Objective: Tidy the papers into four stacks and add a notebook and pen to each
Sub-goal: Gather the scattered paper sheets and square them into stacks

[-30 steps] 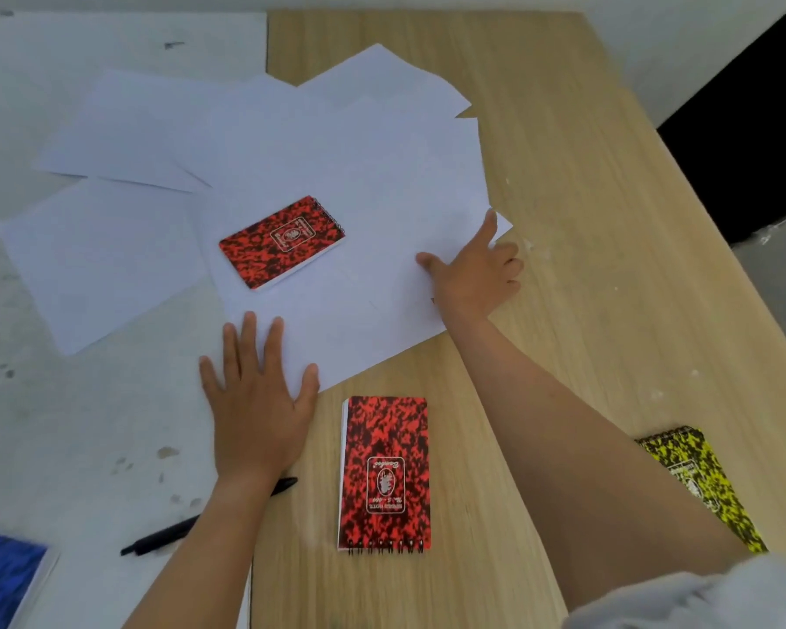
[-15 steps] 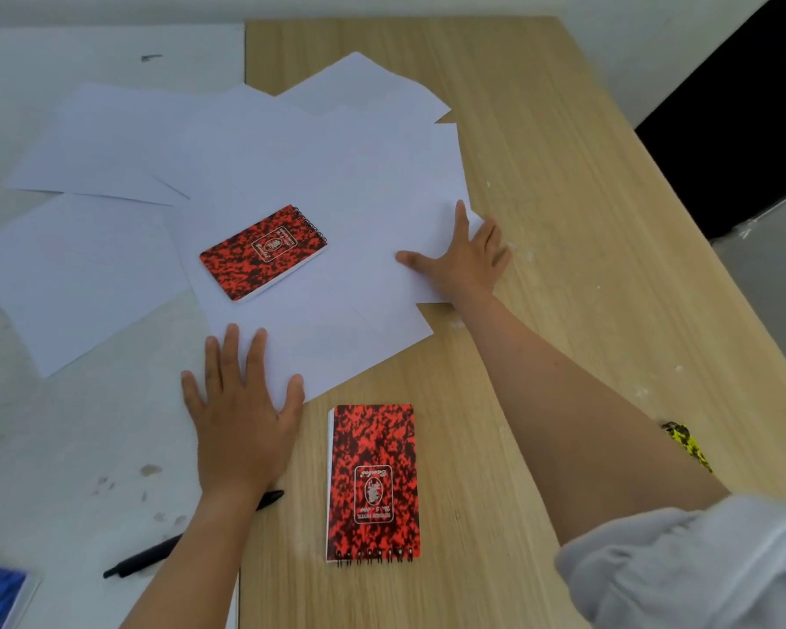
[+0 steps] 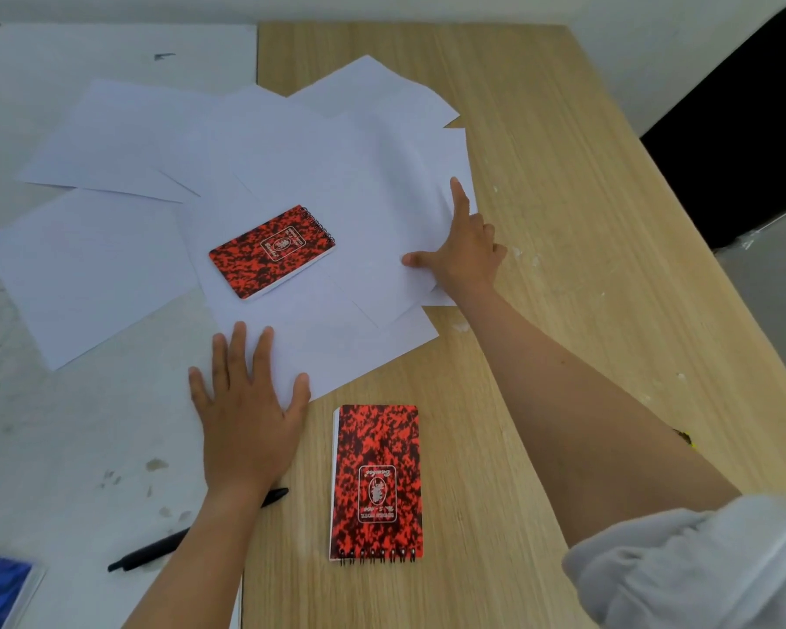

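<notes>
we're looking at a plain office or study workspace: a light wooden desk (image 3: 563,220) butted against a scuffed white table (image 3: 64,447) on its left, loose white papers (image 3: 314,174) spread across both, spiral notebooks, a black pen (image 3: 150,551) on the white table.

Two bare forearms and a rolled-up sleeve, seen from a head-worn camera.

The left hand (image 3: 246,415) and right hand (image 3: 466,254) wear no gloves, rings or watch, and both forearms are uncovered to the frame's edge. A pale grey sleeve (image 3: 699,565) of soft, creased fabric is bunched in loose folds around the right arm near the elbow, at lower right.
</notes>
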